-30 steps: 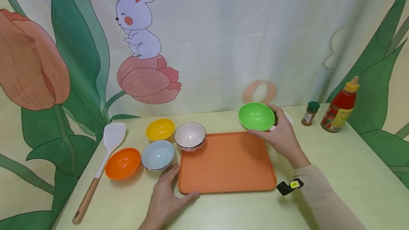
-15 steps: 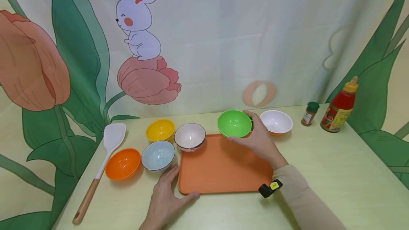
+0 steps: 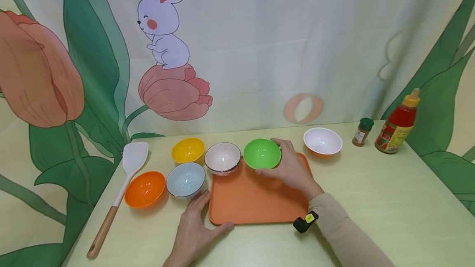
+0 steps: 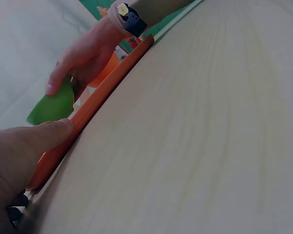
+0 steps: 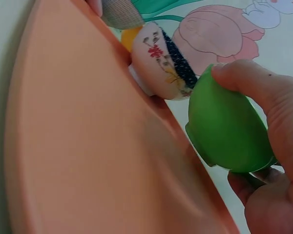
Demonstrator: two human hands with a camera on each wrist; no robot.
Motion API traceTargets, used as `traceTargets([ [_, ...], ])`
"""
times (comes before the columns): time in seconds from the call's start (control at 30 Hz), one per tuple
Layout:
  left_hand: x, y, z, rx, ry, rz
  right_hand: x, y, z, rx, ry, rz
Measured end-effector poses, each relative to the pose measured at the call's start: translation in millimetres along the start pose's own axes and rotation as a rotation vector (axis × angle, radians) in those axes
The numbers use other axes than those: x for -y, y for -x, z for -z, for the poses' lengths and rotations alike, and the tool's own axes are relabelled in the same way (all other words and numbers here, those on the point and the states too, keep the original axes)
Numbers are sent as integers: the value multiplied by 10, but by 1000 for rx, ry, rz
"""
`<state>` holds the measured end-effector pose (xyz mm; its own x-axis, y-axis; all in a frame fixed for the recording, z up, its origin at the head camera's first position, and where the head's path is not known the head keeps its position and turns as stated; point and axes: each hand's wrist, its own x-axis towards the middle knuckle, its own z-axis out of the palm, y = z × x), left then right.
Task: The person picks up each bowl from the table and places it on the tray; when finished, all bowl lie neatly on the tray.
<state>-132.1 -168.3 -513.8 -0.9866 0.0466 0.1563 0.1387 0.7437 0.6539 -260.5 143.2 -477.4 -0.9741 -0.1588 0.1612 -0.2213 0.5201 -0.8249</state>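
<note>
My right hand (image 3: 293,169) grips a green bowl (image 3: 262,154) by its right side, thumb at the near rim. In the right wrist view the green bowl (image 5: 227,124) hangs just above the far edge of an orange tray (image 5: 78,126). A white bowl with a dark rim (image 3: 222,158) stands right beside it, over the tray's far left corner; its outside shows a painted flower. My left hand (image 3: 193,226) rests at the near left corner of the tray (image 3: 256,205), thumb along the front edge and fingers along the left side.
Left of the tray stand a light blue bowl (image 3: 186,179), a yellow bowl (image 3: 188,150) and an orange bowl (image 3: 145,189), then a spatula (image 3: 118,195). At the back right are a white-lined bowl (image 3: 323,141), a spice jar (image 3: 362,132) and a red sauce bottle (image 3: 397,125).
The right hand has carried the green bowl leftward and lower, from beside the white-lined bowl to beside the dark-rimmed white bowl. The left hand stays at the tray corner.
</note>
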Motion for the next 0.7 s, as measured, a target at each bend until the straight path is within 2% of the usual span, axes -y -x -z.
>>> traceTargets([
  [0.3, -6, 2, 8, -4, -2, -10, -52, -15, -61, 7, 35, -4],
  [0.57, -3, 4, 10, 13, 1, 18, -92, -21, -105, 35, -11, -35],
  [0.7, 7, 1, -2, 3, -2, -1, -95, -18, -102, 45, -26, -32],
])
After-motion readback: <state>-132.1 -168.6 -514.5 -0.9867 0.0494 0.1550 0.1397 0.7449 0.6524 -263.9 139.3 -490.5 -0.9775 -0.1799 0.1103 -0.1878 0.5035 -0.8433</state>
